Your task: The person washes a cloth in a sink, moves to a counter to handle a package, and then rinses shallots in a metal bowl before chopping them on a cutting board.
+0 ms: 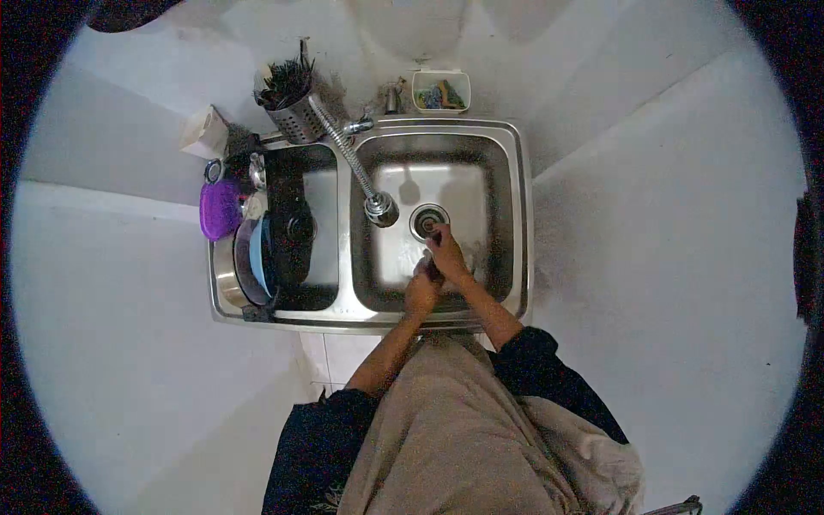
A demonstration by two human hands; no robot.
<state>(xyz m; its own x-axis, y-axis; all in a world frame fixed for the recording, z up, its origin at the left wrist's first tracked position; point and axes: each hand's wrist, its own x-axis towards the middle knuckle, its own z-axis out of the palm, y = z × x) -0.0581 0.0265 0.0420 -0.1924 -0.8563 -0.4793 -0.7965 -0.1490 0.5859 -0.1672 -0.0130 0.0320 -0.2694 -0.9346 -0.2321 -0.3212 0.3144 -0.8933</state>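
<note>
Both hands are close together over the right basin (pixel 502 197) of a steel sink. My right hand (pixel 447 254) is closed, its fingers near the drain (pixel 428 221). Just below and to its left, my left hand (pixel 423 292) is also closed. A small dark thing (pixel 434 270) shows between the two hands; its kind cannot be made out. Above and to the left of the hands hangs the head of a flexible faucet (pixel 380 209), and no water can be clearly seen running from it.
Left of the hands, a blue-rimmed bowl (pixel 256 257), a metal pot (pixel 225 270) and a purple plastic item (pixel 219 210) stand beside the left basin (pixel 324 189). Behind the sink are a perforated utensil holder (pixel 296 120) and a white sponge box (pixel 441 92).
</note>
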